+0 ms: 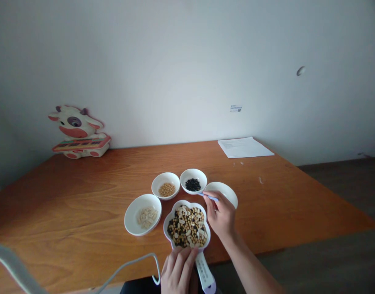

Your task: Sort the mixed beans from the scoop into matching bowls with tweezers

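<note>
Head view: the person's right hand (222, 216) has thumb and fingers pinched closed on a blue tool (212, 198), its tip by the near rim of a bowl (186, 176) of black beans (192, 185); contact cannot be told from where I stand. Left hand (178, 269) lies, fingers close together, at the near rim of the pan (167, 226), beside the handle (203, 269); thumb hidden, grip undetermined. Pan, near the table's (92, 220) front edge, contains mixed beans and peanuts (189, 224).

Bare right hand (221, 215) partly hid thin blue tool (213, 198) and rightmost white round bowl (225, 186). Bottom edge cut off bare left hand (178, 269). Print was unreadably small on white paper sheet (246, 148), blue-and-white wall sticker (236, 108).
</note>
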Available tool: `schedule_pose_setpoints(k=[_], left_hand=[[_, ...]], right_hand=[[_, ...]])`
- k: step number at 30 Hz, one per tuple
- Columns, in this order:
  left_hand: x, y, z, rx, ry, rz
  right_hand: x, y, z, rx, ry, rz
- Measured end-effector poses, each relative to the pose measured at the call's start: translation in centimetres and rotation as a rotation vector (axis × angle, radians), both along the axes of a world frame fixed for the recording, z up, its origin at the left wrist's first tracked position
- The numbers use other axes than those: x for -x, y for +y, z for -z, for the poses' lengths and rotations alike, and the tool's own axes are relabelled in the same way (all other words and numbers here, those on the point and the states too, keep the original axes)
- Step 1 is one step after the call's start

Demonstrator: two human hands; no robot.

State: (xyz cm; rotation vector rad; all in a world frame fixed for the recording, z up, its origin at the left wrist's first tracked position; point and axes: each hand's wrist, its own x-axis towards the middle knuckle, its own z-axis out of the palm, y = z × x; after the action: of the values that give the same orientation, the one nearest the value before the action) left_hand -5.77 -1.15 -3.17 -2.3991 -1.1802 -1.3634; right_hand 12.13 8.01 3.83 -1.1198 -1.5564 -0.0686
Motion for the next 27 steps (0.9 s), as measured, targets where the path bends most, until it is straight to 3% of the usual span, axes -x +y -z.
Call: schedule_pose_setpoints(k=[3,7,27], left_hand=[[0.0,0.1,-0.3,-0.002,-0.005,0.014],[-0.1,0.1,-0.9,0.015,-0.018,0.026],[0.1,-0.1,-1.2,0.058,-0.009,0.059]], right_hand=[[0.6,-1.8,0.9,-0.074,-0.022,-0.148],[1.2,-3.4,2.1,-0.058,-0.025,-0.237],[1.2,-3.2,1.9,0.038,0.095,-0.303]])
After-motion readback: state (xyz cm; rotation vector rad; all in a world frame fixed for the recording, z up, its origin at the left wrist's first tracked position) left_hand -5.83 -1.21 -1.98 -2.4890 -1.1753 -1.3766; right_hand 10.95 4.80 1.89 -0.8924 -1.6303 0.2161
